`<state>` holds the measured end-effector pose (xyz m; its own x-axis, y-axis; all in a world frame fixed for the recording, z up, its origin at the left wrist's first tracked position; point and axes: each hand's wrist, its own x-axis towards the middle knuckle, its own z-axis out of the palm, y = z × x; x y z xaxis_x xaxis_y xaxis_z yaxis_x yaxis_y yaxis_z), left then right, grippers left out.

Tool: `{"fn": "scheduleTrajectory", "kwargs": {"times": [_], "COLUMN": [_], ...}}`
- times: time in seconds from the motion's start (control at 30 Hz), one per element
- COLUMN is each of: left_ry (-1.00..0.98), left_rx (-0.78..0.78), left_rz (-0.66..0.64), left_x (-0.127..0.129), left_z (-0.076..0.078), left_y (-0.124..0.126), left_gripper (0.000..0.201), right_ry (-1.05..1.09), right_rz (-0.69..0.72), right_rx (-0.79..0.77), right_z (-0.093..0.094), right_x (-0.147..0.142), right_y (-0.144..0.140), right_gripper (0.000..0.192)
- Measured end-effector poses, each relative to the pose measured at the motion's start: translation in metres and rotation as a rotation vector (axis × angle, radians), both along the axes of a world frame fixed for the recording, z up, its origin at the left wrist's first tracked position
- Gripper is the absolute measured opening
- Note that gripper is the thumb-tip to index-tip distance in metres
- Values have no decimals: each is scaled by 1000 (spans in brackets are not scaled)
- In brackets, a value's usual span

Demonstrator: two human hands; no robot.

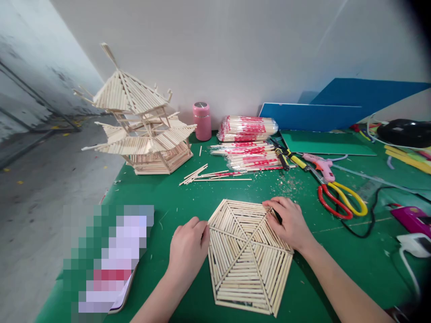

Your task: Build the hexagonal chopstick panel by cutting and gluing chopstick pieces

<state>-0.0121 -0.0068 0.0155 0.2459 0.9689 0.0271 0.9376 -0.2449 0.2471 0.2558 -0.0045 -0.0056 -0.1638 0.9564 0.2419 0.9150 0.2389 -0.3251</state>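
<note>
Left hand [189,244] and right hand [289,222] gripped the hexagonal wooden-stick panel [249,242] at two corners; it looked light, stiff, fragile-jointed, best held by its rim

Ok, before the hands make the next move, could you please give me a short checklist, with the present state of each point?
1. Left hand at the left corner of the stick panel: ok.
2. Right hand on the panel's upper right part: ok.
3. Panel lying on the green table: ok.
4. Panel surface without gaps: not ok, dark gaps show between some sticks.
5. Scissors apart from the panel: ok, they lie to its right.
6. Pink glue gun hot: cannot tell.
</note>
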Motion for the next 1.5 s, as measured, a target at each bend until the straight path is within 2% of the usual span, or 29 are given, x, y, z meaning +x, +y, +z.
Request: {"fn": "scheduleTrajectory", "kwargs": {"times": [0.27,0.5,0.67,0.8,0.9,1.0,1.1,1.2,1.5], "left_ry": [-17,-16,-31,-42,-44,-39,-23,-10,-11], "left_rx": [-17,-14,-40,-60,-70,-89,-88,-61,-39], "left_rz": [-2,-19,-43,-38,-36,-40,-44,-50,-52], "left_x": [1,0,2,2,0,-2,-3,-3,-3], "left_z": [0,0,1,1,2,3,2,0,-6], "left_y": [-2,-3,-6,-6,-6,-8,-11,-12,-11], "left_gripper": [29,27,29,31,31,30,30,30,30], "right_ry": [17,49,51,74,139,220,246,257,276], "right_rz": [-43,44,29,21,73,199,271,284,232], "right_rx": [17,-34,-37,-14,-1,-26,-52,-64,-24], "right_z": [6,10,6,12,24,31,27,17,5], "right_x": [-1,-13,-11,-15,-29,-49,-68,-79,-85], "right_y": [0,4,-1,3,13,26,36,40,38], "right_gripper": [26,24,21,21,23,25,26,24,22]}}
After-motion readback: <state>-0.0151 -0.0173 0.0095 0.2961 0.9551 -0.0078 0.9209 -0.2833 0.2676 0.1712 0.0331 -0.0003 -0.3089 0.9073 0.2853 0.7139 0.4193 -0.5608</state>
